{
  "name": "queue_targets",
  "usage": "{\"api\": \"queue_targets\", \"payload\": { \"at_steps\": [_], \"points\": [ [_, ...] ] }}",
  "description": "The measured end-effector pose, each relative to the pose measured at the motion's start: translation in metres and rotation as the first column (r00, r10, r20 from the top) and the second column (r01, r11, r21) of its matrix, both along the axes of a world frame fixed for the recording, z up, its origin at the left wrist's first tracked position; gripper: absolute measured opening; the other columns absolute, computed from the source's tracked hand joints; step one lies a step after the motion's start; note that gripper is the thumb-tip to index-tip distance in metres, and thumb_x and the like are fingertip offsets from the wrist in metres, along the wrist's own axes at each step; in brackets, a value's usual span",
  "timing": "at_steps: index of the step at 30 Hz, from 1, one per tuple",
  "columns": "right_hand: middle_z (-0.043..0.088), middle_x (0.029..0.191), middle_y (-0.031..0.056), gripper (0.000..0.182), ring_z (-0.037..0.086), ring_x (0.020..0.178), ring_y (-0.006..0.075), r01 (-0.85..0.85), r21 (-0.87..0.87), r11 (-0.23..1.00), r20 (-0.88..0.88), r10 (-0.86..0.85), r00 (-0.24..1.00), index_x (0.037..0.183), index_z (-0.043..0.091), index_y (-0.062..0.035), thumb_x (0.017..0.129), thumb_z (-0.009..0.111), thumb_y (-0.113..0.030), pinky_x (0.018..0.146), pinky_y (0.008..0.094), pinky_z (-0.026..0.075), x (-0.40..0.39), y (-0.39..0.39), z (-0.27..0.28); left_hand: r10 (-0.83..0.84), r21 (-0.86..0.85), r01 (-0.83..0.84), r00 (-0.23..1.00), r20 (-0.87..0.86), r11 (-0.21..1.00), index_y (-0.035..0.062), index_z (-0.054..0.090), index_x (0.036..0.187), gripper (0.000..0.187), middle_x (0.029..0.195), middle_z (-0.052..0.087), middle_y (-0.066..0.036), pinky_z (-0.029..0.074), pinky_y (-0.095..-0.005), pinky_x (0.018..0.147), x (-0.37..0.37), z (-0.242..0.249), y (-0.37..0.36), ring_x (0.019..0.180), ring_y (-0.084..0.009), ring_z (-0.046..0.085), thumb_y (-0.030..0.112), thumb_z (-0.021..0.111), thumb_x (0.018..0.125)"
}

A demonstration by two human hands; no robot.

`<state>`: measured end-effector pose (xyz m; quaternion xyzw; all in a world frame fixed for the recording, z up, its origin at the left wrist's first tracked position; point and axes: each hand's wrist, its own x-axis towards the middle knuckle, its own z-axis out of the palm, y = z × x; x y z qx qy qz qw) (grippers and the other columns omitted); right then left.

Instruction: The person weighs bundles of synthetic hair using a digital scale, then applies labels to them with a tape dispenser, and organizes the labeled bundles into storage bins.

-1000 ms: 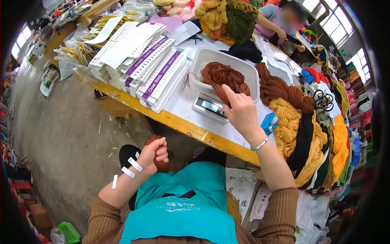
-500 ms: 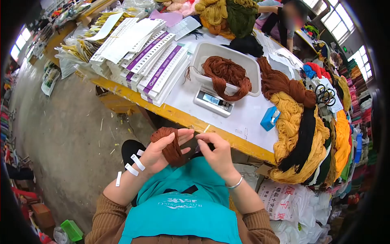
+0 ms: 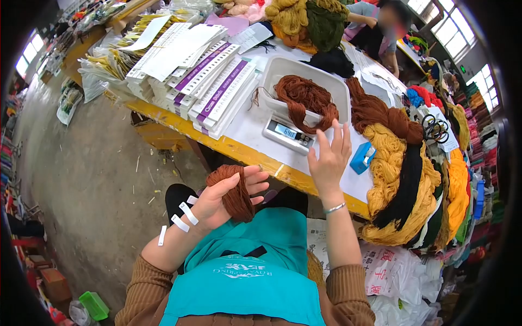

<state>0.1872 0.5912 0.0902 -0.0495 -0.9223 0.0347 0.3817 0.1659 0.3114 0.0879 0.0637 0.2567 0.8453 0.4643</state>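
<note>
A small skein of brown thread (image 3: 237, 200) rests in my left hand (image 3: 209, 207), between the thumb and the other fingers, which are stretched out. My right hand (image 3: 330, 163) is raised over the table's front edge with its fingers apart and nothing in it. Its fingertips appear just in front of a white plastic tub (image 3: 343, 92) with a larger brown thread hank (image 3: 305, 96), part of which hangs over the near rim. Under the tub is a digital scale (image 3: 287, 136) with lit digits. A blue tape dispenser-like object (image 3: 362, 158) lies right of my right hand.
Stacked printed thread cards (image 3: 217, 95) stand on the table's left. Yellow thread hanks (image 3: 383, 157), a black hank (image 3: 405, 190) and scissors (image 3: 435, 128) lie to the right. Another person (image 3: 375, 32) is at the far side. Plastic bags (image 3: 399, 274) lie below the table.
My right hand has moved away from the left, forward and right toward the tub, and its fingers have opened. My left hand still has the skein, slightly shifted right.
</note>
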Motion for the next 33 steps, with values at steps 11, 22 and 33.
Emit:
{"api": "queue_targets", "payload": {
  "at_steps": [11, 22, 33],
  "points": [
    [0.039, 0.147, 0.0135, 0.019, 0.025, 0.143, 0.032, -0.061, 0.275, 0.96, 0.173, 0.013, 0.985, 0.083, 0.062, -0.0051, 0.066, 0.069, -0.005, 0.117, 0.0467, 0.016, -0.056, 0.024, -0.015, 0.076, -0.027, -0.075, 0.997, 0.027, 0.997, 0.0047, 0.041, 0.141, 0.046, 0.141, 0.049, -0.013, 0.039, -0.0474, 0.107, -0.003, 0.006, -0.008, 0.13, -0.0272, 0.046, 0.03, 0.041, 0.103],
    [0.068, 0.088, 0.0146, 0.019, 0.064, 0.09, 0.0318, -0.19, -0.261, 0.946, 0.134, 0.231, 0.964, 0.087, 0.062, -0.0001, 0.076, 0.059, -0.015, 0.091, 0.0436, 0.046, -0.079, 0.043, 0.038, 0.098, -0.035, -0.096, 0.994, 0.055, 0.995, 0.0052, 0.043, 0.141, 0.046, 0.139, 0.051, -0.014, 0.04, -0.043, 0.105, -0.008, 0.0, -0.015, 0.13, -0.0264, 0.048, 0.029, 0.043, 0.101],
    [0.059, 0.119, 0.0086, 0.03, 0.046, 0.126, 0.0306, -0.236, 0.264, 0.935, 0.157, 0.199, 0.967, 0.095, 0.065, -0.0073, 0.066, 0.072, -0.009, 0.108, 0.0479, 0.031, -0.048, 0.016, 0.022, 0.106, -0.054, -0.103, 0.993, 0.057, 0.993, 0.0052, 0.046, 0.139, 0.043, 0.14, 0.051, -0.011, 0.04, -0.0408, 0.104, -0.013, -0.005, -0.01, 0.131, -0.0228, 0.047, 0.027, 0.043, 0.102]
  ]
}}
